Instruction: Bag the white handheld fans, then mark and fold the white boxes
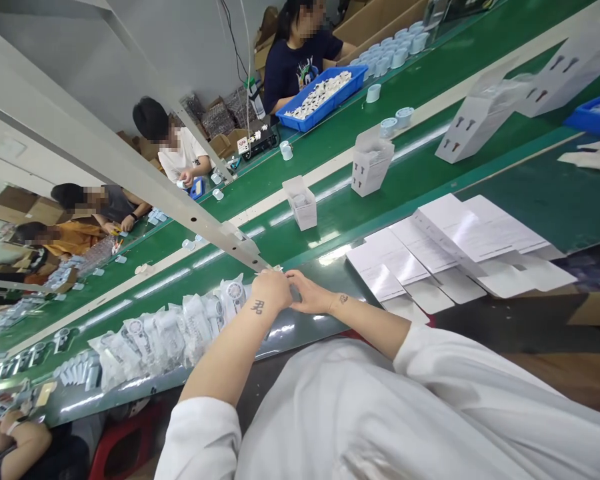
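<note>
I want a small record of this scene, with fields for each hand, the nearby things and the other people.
left hand: touching the other hand; held item unclear
right hand: touching the other hand; held item unclear
nearby: clear plastic bags of white items; flat white card sheets
belt: green conveyor belt with white cartons, pale blue cups
others: several co-workers along the belt; blue tray

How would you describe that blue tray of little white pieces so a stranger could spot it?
Follow the green conveyor belt to its far side, where a person in a navy T-shirt sits. Right before them lies a blue plastic tray heaped with small white pieces; the other blue tray sits cut off at the right edge.
</note>
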`<state>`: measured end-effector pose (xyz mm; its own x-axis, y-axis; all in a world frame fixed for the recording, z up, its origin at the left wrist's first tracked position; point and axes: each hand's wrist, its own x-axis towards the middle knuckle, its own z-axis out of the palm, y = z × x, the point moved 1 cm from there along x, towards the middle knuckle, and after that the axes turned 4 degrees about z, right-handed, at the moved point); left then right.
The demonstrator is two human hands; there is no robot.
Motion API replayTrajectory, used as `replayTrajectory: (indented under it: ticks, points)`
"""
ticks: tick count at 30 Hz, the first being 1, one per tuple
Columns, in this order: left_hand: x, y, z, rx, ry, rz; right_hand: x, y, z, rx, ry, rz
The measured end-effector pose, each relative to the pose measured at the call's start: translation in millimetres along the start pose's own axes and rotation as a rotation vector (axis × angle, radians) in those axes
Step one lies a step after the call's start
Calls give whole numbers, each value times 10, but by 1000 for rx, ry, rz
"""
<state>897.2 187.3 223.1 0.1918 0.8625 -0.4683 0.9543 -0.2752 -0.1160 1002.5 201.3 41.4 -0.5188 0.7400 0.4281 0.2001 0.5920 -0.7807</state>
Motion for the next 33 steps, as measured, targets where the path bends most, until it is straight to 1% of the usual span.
replayTrajectory:
  ticks: [1,2,4,6,7,9,11,12,15,17,20,22,23,25,26,28,30,31,32,33]
  points:
    - [-57,-9,1,-13,-11,0,7,-2,-29,7,16,4]
    - [-120,-30,5,-35,2,15,12,-4,-69,10,20,17]
    - [-241,-96,45,-64,94,83,18,-15,-155,10,-14,41]
    - [-300,-162,156,-37,195,146,20,-35,-210,17,-65,46]
    - [-293,-185,240,-7,222,165,21,-49,-216,22,-87,37]
    - [-216,-209,444,22,204,192,24,-82,-189,27,-114,1]
    - [-110,-219,651,-4,190,208,24,-106,-142,27,-115,-23]
    - [-70,-225,744,-21,210,213,23,-110,-125,28,-109,-26]
    - [-36,-252,963,0,342,245,21,-85,-123,56,-102,0]
    - [-44,-262,1064,78,370,254,38,-54,-144,80,-143,13]
    - [3,-247,1135,183,320,190,108,-32,-155,93,-190,25]
    - [67,-221,1141,213,302,172,141,-51,-145,121,-169,49]
    - [97,-209,1140,218,302,193,133,-70,-139,155,-143,80]
    - [133,-198,1149,223,315,281,24,-108,-137,260,-26,217]
    - [137,-203,1160,228,323,334,-86,-118,-143,329,75,335]
    - [116,-237,1187,235,325,420,-421,-111,-165,490,362,661]
    - [43,-299,1197,223,310,473,-850,-73,-183,664,686,1029]
    - [-26,-342,1186,210,315,499,-1060,-51,-191,727,830,1166]
    - [-123,-397,1159,193,340,527,-1246,-27,-202,745,980,1263]
    - [-251,-470,1114,171,389,553,-1391,-5,-216,731,1095,1301]
